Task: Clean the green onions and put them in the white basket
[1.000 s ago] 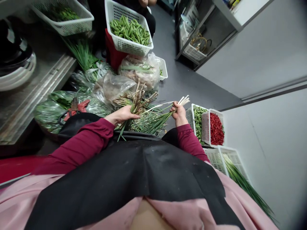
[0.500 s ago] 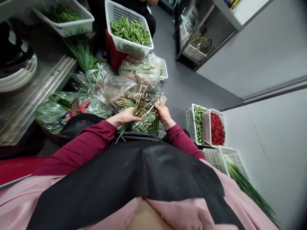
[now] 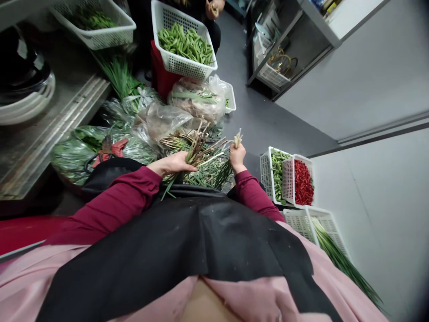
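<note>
My left hand (image 3: 174,163) is closed around a bunch of untrimmed scallions (image 3: 197,145), their brown, dry-skinned root ends pointing up and away from me. In my right hand (image 3: 237,157) is a second bunch, cleaned scallions (image 3: 237,139) with pale white ends above the fist and green leaves hanging below it. The two bunches are close together, a few stalks from the left one reaching toward my right hand. Beneath both hands lies a loose heap of scallions and green scraps (image 3: 209,172), partly beside a clear plastic bag (image 3: 162,120).
A white basket of green pods (image 3: 186,44) stands ahead, with a co-worker's hand (image 3: 214,8) behind it. Baskets of green peppers (image 3: 279,172), red chillies (image 3: 303,181) and long scallions (image 3: 338,255) line the right. Red-handled scissors (image 3: 109,152) rest on bagged greens at left, near a metal shelf (image 3: 60,134).
My right hand has moved right, away from my left hand, with its bunch of cleaned scallions. My left hand has stayed nearly in place. The co-worker's hand has come further into view.
</note>
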Demonstrator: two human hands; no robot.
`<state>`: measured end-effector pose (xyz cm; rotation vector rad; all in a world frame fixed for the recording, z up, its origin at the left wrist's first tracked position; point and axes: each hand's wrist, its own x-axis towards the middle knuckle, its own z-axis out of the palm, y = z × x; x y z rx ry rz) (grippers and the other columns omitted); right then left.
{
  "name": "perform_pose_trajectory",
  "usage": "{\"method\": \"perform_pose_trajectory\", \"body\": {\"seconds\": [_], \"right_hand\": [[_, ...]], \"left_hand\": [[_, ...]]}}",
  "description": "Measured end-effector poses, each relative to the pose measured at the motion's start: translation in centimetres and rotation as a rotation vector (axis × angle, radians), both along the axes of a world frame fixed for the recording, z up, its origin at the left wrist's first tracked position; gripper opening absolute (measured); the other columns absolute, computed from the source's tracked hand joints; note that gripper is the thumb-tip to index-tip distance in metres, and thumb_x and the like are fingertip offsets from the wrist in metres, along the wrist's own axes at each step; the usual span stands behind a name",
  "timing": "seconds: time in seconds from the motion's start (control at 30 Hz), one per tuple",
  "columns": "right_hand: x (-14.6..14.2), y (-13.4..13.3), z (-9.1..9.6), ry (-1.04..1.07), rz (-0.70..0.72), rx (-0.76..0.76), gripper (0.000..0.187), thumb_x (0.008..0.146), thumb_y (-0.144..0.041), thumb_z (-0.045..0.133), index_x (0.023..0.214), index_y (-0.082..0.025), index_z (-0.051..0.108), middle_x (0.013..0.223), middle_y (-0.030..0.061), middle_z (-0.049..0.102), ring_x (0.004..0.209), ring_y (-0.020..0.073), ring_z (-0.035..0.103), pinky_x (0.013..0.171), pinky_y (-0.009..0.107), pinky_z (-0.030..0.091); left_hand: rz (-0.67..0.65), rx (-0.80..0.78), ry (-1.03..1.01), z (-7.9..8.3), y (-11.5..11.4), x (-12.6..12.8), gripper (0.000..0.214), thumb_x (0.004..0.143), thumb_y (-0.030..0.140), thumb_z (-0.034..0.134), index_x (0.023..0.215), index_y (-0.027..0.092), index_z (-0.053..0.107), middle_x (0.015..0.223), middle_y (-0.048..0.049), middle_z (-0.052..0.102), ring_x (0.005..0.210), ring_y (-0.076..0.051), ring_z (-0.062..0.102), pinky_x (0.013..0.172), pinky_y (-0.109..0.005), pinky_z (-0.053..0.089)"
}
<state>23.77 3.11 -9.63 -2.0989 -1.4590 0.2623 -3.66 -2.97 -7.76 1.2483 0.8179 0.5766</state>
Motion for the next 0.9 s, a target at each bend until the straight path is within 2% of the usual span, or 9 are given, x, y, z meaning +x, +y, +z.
{"method": "perform_pose_trajectory", "body": {"seconds": [0.1, 0.23, 0.3, 0.43, 0.53, 0.6, 0.77, 0.83, 0.9], "right_hand": [[1.9, 1.0, 0.2, -0.099, -0.041, -0.134, 0.032, 0.087, -0.025, 0.043, 0.095, -0.008, 0.069, 0.091, 0.0151, 0.071, 0.077, 0.0186, 0.061, 0.072, 0.025, 0.042], [1.2, 0.6, -1.0, -0.117, 0.274, -0.518, 0.022, 0.078, -0.024, 0.057, 0.084, -0.010, 0.073, 0.081, 0.0113, 0.071, 0.076, 0.0194, 0.063, 0.067, 0.024, 0.041], [0.6, 0.0, -2.1, -0.101, 0.332, -0.616, 0.020, 0.076, -0.025, 0.060, 0.082, -0.011, 0.073, 0.079, 0.0110, 0.070, 0.077, 0.0198, 0.063, 0.067, 0.023, 0.041], [1.5, -1.3, -3.7, -0.081, 0.194, -0.682, 0.019, 0.077, -0.020, 0.058, 0.082, -0.008, 0.072, 0.079, 0.0171, 0.070, 0.071, 0.0205, 0.064, 0.062, 0.025, 0.042], [2.9, -2.3, -4.0, -0.050, 0.152, -0.726, 0.016, 0.077, -0.020, 0.059, 0.077, -0.008, 0.071, 0.072, 0.0162, 0.068, 0.061, 0.0183, 0.060, 0.058, 0.026, 0.042], [2.9, -2.7, -4.1, -0.015, 0.213, -0.767, 0.013, 0.074, -0.023, 0.065, 0.070, -0.010, 0.069, 0.066, 0.0114, 0.065, 0.056, 0.0152, 0.055, 0.056, 0.025, 0.041], [-0.2, -3.0, -4.3, 0.078, 0.535, -0.895, 0.021, 0.058, -0.021, 0.081, 0.063, -0.013, 0.063, 0.051, -0.0001, 0.056, 0.050, 0.0104, 0.045, 0.053, 0.023, 0.036], [-0.9, -3.0, -3.6, 0.098, 0.532, -0.871, 0.022, 0.058, -0.020, 0.081, 0.057, -0.014, 0.060, 0.046, -0.0027, 0.050, 0.048, 0.0087, 0.041, 0.051, 0.022, 0.034], [-1.0, -3.2, -2.3, 0.201, 0.465, -0.782, 0.023, 0.062, -0.023, 0.079, 0.055, -0.014, 0.059, 0.044, -0.0049, 0.044, 0.046, 0.0069, 0.037, 0.048, 0.021, 0.030]], "left_hand": [[0.011, 0.009, 0.015, -0.4, 0.1, -0.3, 0.031, 0.052, 0.028, 0.081, 0.070, 0.014, 0.059, 0.065, 0.0032, 0.058, 0.062, -0.011, 0.052, 0.061, -0.025, 0.043], [0.096, -0.009, 0.045, -0.7, 0.5, -0.5, 0.033, 0.052, 0.030, 0.081, 0.073, 0.014, 0.060, 0.067, 0.0026, 0.059, 0.062, -0.012, 0.053, 0.060, -0.024, 0.044], [0.118, -0.016, 0.020, -0.8, 0.7, -0.8, 0.035, 0.051, 0.032, 0.082, 0.073, 0.014, 0.061, 0.067, 0.0023, 0.059, 0.061, -0.011, 0.052, 0.060, -0.025, 0.044], [0.171, -0.024, -0.036, -0.8, 0.9, -1.9, 0.040, 0.051, 0.034, 0.083, 0.077, 0.014, 0.061, 0.071, 0.0005, 0.061, 0.063, -0.011, 0.053, 0.062, -0.025, 0.045], [0.222, -0.010, -0.055, -1.0, 1.0, -2.7, 0.040, 0.053, 0.036, 0.084, 0.077, 0.014, 0.062, 0.072, -0.0006, 0.060, 0.063, -0.012, 0.052, 0.061, -0.026, 0.044], [0.237, -0.001, -0.062, -1.1, 1.1, -2.9, 0.038, 0.053, 0.035, 0.084, 0.076, 0.013, 0.062, 0.070, -0.0005, 0.059, 0.062, -0.011, 0.052, 0.060, -0.026, 0.043], [0.255, -0.030, -0.055, -1.1, 1.3, -2.3, 0.037, 0.052, 0.033, 0.084, 0.073, 0.013, 0.062, 0.067, 0.0003, 0.058, 0.060, -0.011, 0.050, 0.060, -0.026, 0.043], [0.261, -0.050, -0.053, -1.0, 1.3, -2.0, 0.037, 0.051, 0.033, 0.084, 0.072, 0.013, 0.061, 0.066, 0.0010, 0.057, 0.059, -0.011, 0.049, 0.059, -0.026, 0.042], [0.260, -0.076, -0.063, -0.9, 1.3, -1.7, 0.037, 0.050, 0.031, 0.085, 0.071, 0.013, 0.060, 0.066, 0.0015, 0.057, 0.059, -0.011, 0.049, 0.058, -0.025, 0.042]]}}
